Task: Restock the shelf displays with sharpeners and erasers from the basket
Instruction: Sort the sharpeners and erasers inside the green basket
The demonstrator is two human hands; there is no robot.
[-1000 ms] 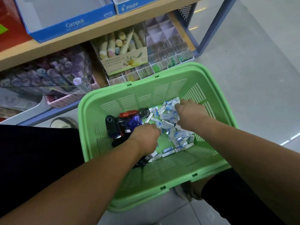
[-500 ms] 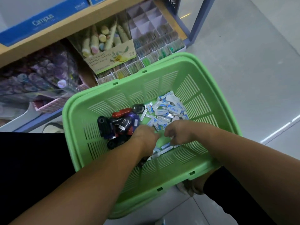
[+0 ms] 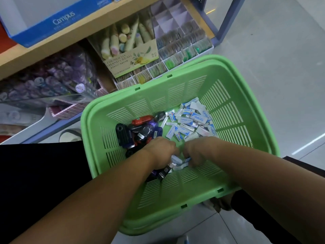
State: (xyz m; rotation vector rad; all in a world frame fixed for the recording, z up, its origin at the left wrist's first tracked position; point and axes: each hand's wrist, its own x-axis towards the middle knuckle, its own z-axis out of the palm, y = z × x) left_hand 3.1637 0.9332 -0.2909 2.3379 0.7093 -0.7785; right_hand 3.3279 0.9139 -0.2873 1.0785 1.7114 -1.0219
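Both of my hands are down inside the green basket [image 3: 246, 95], close together toward its near wall. My left hand [image 3: 161, 152] has its fingers curled onto a clump of erasers [image 3: 176, 160] at the edge of the dark sharpeners [image 3: 139, 131], and my right hand [image 3: 195, 150] curls round the same clump from the other side. A heap of erasers [image 3: 190, 122] lies toward the far right of the basket floor, just beside the sharpeners. Beyond the rim stands a hand cream box [image 3: 131, 59] under the wooden shelf [image 3: 70, 39].
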